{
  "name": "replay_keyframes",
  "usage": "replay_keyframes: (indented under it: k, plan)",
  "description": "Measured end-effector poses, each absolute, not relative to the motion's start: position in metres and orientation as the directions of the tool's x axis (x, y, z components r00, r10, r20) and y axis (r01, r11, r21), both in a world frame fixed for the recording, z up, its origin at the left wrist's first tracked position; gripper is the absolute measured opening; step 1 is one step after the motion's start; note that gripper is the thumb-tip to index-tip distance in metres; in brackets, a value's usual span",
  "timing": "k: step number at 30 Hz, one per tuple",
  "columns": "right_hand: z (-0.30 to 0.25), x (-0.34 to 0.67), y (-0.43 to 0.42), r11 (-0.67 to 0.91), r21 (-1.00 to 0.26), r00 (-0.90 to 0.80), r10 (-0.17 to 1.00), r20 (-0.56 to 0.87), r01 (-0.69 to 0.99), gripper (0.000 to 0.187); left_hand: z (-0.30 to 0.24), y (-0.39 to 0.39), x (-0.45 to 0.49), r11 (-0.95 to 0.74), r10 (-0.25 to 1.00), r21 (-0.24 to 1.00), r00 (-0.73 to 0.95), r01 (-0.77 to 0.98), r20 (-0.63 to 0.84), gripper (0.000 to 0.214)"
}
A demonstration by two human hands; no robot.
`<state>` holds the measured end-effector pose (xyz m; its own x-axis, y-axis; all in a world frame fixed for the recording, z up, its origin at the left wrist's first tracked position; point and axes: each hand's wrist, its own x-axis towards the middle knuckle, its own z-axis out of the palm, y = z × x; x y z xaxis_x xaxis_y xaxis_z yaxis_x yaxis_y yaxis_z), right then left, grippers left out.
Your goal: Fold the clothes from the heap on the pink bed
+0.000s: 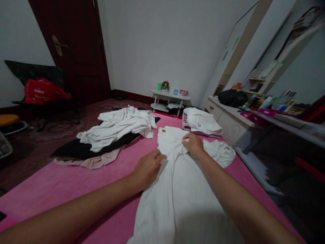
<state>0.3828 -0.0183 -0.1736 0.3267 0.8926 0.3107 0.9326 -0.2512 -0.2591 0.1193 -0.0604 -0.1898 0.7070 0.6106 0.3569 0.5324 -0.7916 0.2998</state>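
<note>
A long white top (193, 189) lies on the pink bed cover (106, 196), one side turned in over the middle in a long fold. Its neckline, with a small brown label, points away from me. My left hand (149, 167) has its fingers closed at the top's left edge, pinching the cloth. Farther up, my right hand (193, 145) grips the fabric near the shoulder between thumb and fingers. A bunched part of the white cloth (220, 153), seemingly a sleeve, spreads out beyond my right wrist.
Left of the top lies a loose pile with a white garment (124, 123), a black garment (76, 149) and a pale pink one (93, 161). Folded clothes (201, 120) are stacked at the far right corner. A dresser (228, 122) stands along the right side.
</note>
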Motion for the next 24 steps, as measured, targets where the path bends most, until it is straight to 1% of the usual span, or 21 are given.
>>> replay_keyframes:
  k: [3,5,6,8,10,13,14,15,17,19,22,24]
  plan:
    - [-0.181,0.383,-0.021,-0.269,-0.212,0.308,0.933,0.185,0.940,0.021,-0.186,-0.040,0.137,-0.820,0.572,0.232,0.724,0.524,0.386,0.035]
    - [-0.180,0.388,-0.022,-0.290,-0.229,0.328,0.933,0.149,0.929,0.021,-0.183,-0.021,0.154,-0.813,0.580,0.204,0.731,0.546,0.359,0.033]
    - [-0.179,0.394,-0.023,-0.307,-0.249,0.349,0.926,0.143,0.918,0.025,-0.182,-0.012,0.164,-0.796,0.604,0.200,0.727,0.572,0.326,0.031]
    - [-0.175,0.410,-0.026,-0.336,-0.287,0.389,0.909,0.151,0.897,0.035,-0.182,0.007,0.183,-0.745,0.667,0.204,0.701,0.635,0.254,0.026]
    - [-0.172,0.434,-0.030,-0.364,-0.296,0.430,0.880,0.203,0.883,0.036,-0.186,0.021,0.200,-0.699,0.715,0.212,0.667,0.683,0.210,0.024]
    - [-0.175,0.477,-0.040,-0.400,-0.281,0.472,0.840,0.268,0.872,0.028,-0.200,0.032,0.218,-0.679,0.733,0.217,0.639,0.701,0.232,0.032]
    - [-0.176,0.490,-0.044,-0.413,-0.283,0.484,0.836,0.260,0.866,0.031,-0.206,0.033,0.221,-0.678,0.734,0.211,0.629,0.704,0.257,0.036]
    - [-0.178,0.501,-0.048,-0.416,-0.288,0.484,0.843,0.232,0.862,0.037,-0.212,0.034,0.224,-0.677,0.732,0.201,0.618,0.708,0.286,0.039]
    - [-0.179,0.518,-0.055,-0.398,-0.299,0.457,0.875,0.161,0.867,0.053,-0.222,0.034,0.226,-0.677,0.723,0.173,0.604,0.715,0.336,0.043]
    - [-0.177,0.526,-0.060,-0.374,-0.316,0.413,0.908,0.068,0.872,0.063,-0.227,0.034,0.225,-0.687,0.708,0.152,0.607,0.711,0.360,0.042]
    - [-0.171,0.526,-0.062,-0.281,-0.385,0.263,0.960,-0.099,0.879,0.066,-0.227,0.035,0.224,-0.705,0.691,0.153,0.623,0.692,0.367,0.037]
    - [-0.168,0.522,-0.061,-0.182,-0.405,0.141,0.982,-0.129,0.896,0.065,-0.225,0.035,0.223,-0.710,0.687,0.158,0.625,0.686,0.372,0.034]
